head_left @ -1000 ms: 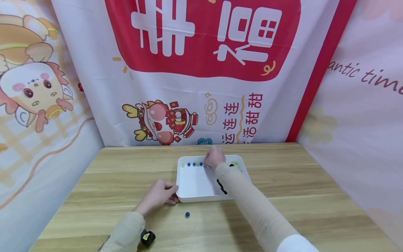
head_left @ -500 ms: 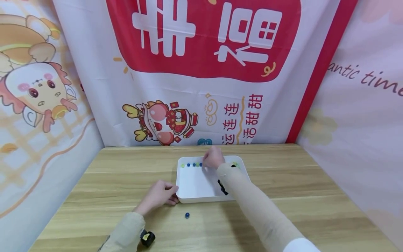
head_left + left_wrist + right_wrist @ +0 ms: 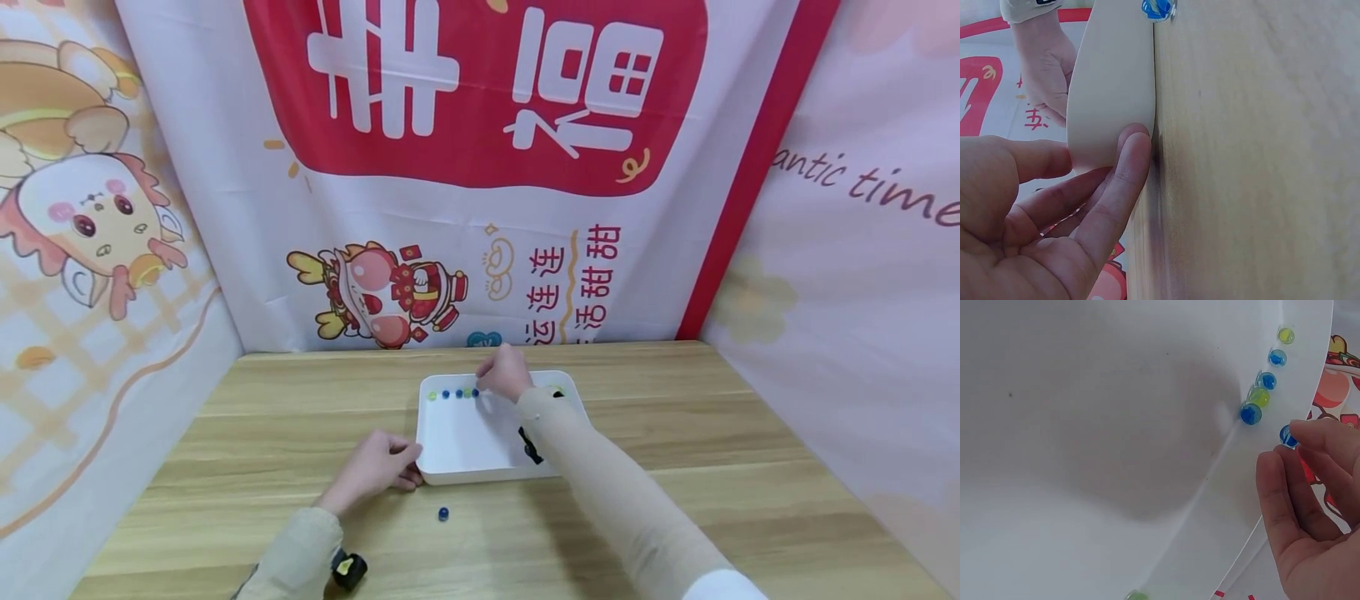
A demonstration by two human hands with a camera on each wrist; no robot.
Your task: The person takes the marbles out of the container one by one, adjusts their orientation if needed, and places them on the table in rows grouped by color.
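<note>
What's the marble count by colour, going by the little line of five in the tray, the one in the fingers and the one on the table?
Blue marbles: 5 (3 in the line, 1 in the right hand, 1 on the table)
Yellow-green marbles: 2, both in the line
Total: 7

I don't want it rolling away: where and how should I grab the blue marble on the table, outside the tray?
Probably pinch the blue marble across its widest part, on opposite sides, coming straight down. It's round and sits on the flat table, with nothing above it; the white tray stands beyond it.
</note>
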